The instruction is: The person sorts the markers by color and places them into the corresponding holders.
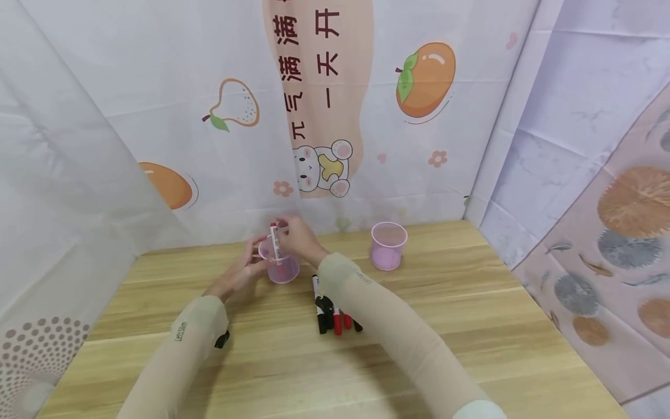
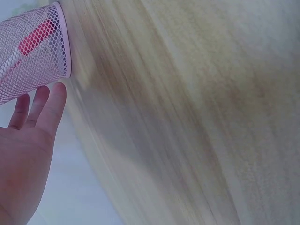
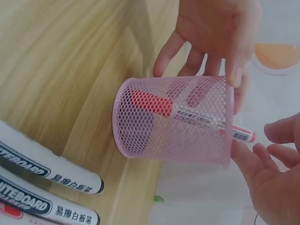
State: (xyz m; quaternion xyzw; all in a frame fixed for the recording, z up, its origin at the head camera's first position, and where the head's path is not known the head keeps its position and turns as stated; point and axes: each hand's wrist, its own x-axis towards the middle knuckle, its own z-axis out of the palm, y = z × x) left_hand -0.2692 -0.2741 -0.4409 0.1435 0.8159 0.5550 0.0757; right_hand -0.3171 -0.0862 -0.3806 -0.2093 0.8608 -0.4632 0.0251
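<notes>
A pink mesh pen cup (image 1: 285, 273) stands on the wooden table near the back edge. My left hand (image 1: 242, 274) holds its side; in the right wrist view the thumb lies at the rim and fingers show behind the mesh. Inside the cup leans a red whiteboard marker (image 3: 194, 117), red cap down, its tail sticking out past the rim. Just beyond that tail is my right hand (image 3: 276, 171), thumb and fingers spread, with a small gap to the marker. In the left wrist view the red cap (image 2: 37, 36) shows through the mesh.
A second pink mesh cup (image 1: 386, 256) stands at the back right of the table. Several black and red whiteboard markers (image 1: 337, 323) lie side by side below my right forearm, partly hidden by it. A printed curtain (image 1: 235, 174) hangs behind the table.
</notes>
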